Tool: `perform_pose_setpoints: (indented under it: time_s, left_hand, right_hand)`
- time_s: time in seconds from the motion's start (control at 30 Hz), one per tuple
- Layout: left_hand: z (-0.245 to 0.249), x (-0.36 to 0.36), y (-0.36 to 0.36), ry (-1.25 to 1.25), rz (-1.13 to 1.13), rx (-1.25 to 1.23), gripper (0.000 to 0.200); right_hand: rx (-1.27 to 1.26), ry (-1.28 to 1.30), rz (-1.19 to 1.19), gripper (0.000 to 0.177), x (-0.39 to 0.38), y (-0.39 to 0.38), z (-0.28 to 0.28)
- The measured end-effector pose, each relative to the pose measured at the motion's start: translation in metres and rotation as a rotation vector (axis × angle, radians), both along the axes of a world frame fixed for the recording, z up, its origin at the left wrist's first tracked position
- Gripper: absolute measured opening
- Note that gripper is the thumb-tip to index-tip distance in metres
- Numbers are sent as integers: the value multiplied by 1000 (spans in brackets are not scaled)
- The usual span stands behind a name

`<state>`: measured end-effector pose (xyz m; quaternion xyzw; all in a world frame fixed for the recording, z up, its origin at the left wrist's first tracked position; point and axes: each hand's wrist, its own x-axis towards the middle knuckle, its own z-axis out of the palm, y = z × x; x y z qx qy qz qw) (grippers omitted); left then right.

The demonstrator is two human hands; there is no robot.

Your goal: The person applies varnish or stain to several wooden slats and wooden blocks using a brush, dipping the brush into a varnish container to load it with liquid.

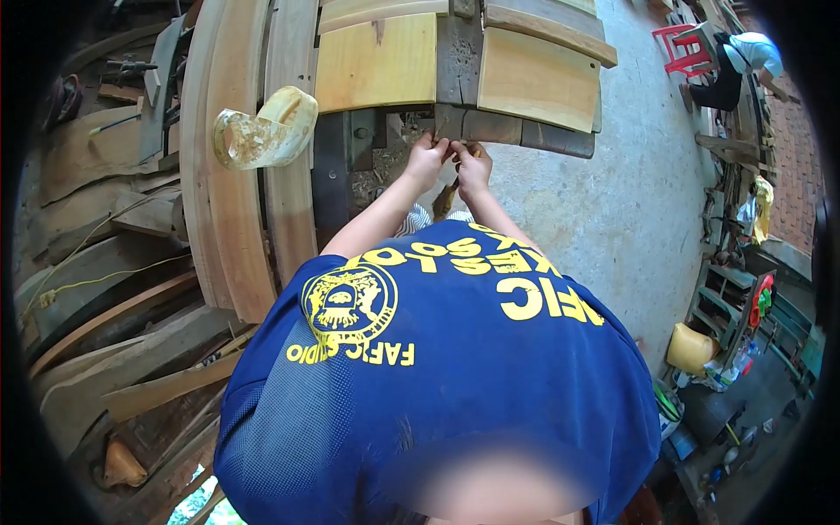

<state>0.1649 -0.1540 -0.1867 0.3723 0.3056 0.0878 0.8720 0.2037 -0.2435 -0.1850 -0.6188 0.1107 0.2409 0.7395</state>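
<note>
My left hand (425, 164) is closed in a pinch just in front of the workbench's near edge, its fingertips close to those of the other hand. Whatever it pinches is too small to make out. Beside it, my right hand (473, 169) is also closed, with a brown, brush-like tool (445, 201) hanging down from under the fingers. Beyond the hands, a pale wooden board (378, 61) and a second wooden board (537, 80) lie on the bench. To the left stands a cut-open plastic jug (267, 129) smeared with whitish residue.
Long planks (223, 157) run along my left, with stacked curved timber (114, 297) farther out. Concrete floor (604, 210) stretches to the right. Far right, a person (739, 66) bends near a red plastic stool (682, 51); a yellow jerrycan (691, 350) sits lower down.
</note>
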Motion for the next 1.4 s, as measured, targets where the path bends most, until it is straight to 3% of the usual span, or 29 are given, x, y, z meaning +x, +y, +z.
perform_pose_setpoints:
  time_s: [0.17,0.23,0.47,0.57,0.73,0.83,1.0,1.07,1.2,1.27,1.33,1.4]
  left_hand:
    - [0,-2,9,-55,-29,-48,23]
    - [3,2,15,-38,6,-319,28]
    - [20,12,15,33,-30,-117,27]
    - [20,22,8,246,76,-61,28]
    - [13,22,11,157,90,-323,32]
    - [28,14,19,69,-86,-352,42]
    - [37,7,23,115,-96,-432,53]
    - [31,6,21,127,-98,-453,54]
    - [13,-6,21,296,-86,-317,52]
    - [12,-20,25,362,-57,-255,48]
    - [21,-49,28,198,37,350,24]
    - [100,-77,27,172,152,1000,7]
  right_hand:
    - [-13,-50,78,15,4,-6,8]
    - [7,-28,86,16,5,-6,12]
    - [52,76,107,19,6,-11,20]
    - [46,101,84,20,9,-10,20]
    - [-36,86,205,19,13,-18,24]
    - [-39,-35,416,26,21,-27,30]
    - [-17,-63,448,22,23,-38,10]
    - [-59,-105,465,34,26,-43,6]
    - [-275,-266,527,28,36,-59,-4]
    - [-366,-304,534,25,37,-68,20]
    - [-337,-406,518,33,36,-83,33]
    - [-532,-529,613,44,37,-104,60]
